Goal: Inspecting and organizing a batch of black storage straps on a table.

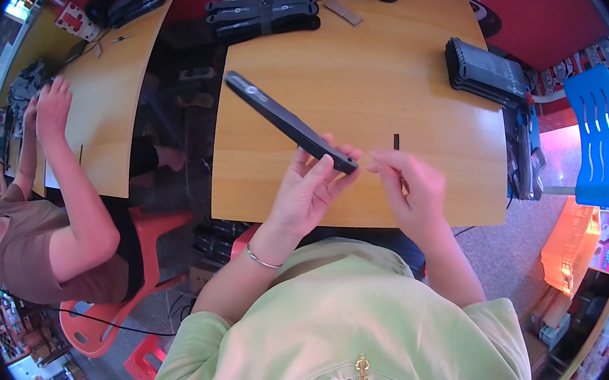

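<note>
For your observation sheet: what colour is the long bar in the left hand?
Black bar, held by the left hand; head view.

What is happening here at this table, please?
A person in a light green top sits at a wooden table. The left hand holds one end of a long black bar-shaped device, tilted up over the table. The right hand is close to that end, fingers pinched. Stacks of similar black devices lie farther back. A co-worker works at the next table.
</note>
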A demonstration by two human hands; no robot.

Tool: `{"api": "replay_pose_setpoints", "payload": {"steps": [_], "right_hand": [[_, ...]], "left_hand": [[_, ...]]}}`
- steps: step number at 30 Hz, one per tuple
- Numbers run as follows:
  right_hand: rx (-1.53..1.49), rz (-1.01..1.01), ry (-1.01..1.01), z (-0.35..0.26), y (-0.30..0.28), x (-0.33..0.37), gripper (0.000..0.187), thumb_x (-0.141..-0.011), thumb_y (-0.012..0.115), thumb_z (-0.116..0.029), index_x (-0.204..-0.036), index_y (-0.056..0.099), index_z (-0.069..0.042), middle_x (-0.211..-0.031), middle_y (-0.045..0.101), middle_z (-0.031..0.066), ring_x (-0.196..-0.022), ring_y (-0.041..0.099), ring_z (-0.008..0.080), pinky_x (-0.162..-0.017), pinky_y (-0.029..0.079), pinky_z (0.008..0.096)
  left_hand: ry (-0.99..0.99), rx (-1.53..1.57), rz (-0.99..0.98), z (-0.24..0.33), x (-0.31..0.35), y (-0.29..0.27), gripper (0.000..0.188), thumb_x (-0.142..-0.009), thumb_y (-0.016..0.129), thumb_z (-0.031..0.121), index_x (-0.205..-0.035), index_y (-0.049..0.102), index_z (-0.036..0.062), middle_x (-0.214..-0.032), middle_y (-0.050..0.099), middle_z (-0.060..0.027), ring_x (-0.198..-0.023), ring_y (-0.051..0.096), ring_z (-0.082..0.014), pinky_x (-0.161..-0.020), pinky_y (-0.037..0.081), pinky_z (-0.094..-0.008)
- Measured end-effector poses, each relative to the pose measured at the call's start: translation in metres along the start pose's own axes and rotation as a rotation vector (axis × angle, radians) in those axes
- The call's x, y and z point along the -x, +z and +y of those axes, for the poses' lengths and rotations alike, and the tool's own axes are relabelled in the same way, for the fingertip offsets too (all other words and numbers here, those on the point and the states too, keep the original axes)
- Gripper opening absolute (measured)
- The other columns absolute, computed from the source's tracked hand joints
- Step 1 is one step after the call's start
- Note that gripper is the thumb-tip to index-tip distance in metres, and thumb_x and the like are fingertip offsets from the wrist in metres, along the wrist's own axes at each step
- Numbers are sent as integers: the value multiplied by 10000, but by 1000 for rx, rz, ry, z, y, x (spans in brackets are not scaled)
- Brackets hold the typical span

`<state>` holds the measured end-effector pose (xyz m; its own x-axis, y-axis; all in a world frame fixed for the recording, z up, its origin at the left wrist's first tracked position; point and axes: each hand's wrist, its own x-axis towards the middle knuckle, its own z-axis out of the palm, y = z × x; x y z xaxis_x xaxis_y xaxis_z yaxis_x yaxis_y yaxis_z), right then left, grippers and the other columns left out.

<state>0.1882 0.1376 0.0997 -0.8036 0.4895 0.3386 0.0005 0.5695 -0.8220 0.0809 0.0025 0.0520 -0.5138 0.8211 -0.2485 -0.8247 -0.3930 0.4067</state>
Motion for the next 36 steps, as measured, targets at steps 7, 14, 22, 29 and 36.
{"api": "replay_pose_setpoints", "payload": {"steps": [7,14,22,29,36], "right_hand": [[197,60,-141,-2,4,4,190,-732,689,-11,-906,663,-84,-769,618,56,-600,599,187,-509,468,281],[226,82,-115,-1,4,5,179,-722,705,-30,-886,671,-94,-744,596,42,-585,589,176,-497,466,279],[329,55,-83,-1,2,8,160,-731,698,-56,-881,664,-100,-703,563,36,-544,562,172,-471,447,281],[-314,-71,467,3,10,9,69,-836,640,-106,-848,595,-55,-727,589,34,-539,562,102,-445,430,242],[-465,-10,435,6,17,-1,123,-848,614,-58,-968,595,-42,-775,611,58,-558,566,116,-469,447,248]], "left_hand": [[124,-80,-16,-1,-1,13,363,-919,500,59,-1265,413,125,-1171,543,-111,-1146,520,-314,-895,527,-322],[158,-94,4,-3,-2,17,346,-865,548,-40,-1177,480,93,-1118,566,-101,-1091,562,-288,-879,536,-362],[198,-149,22,-7,-7,17,350,-841,571,-64,-1152,503,80,-1107,574,-102,-1080,568,-276,-886,530,-364],[595,-621,-152,-16,-12,5,372,-824,569,-98,-1151,489,60,-1171,554,-143,-1133,529,-313,-914,501,-411],[312,-364,-25,-6,-13,13,508,-821,579,-99,-1285,401,6,-1158,557,-167,-1090,554,-217,-921,475,-337]]}}
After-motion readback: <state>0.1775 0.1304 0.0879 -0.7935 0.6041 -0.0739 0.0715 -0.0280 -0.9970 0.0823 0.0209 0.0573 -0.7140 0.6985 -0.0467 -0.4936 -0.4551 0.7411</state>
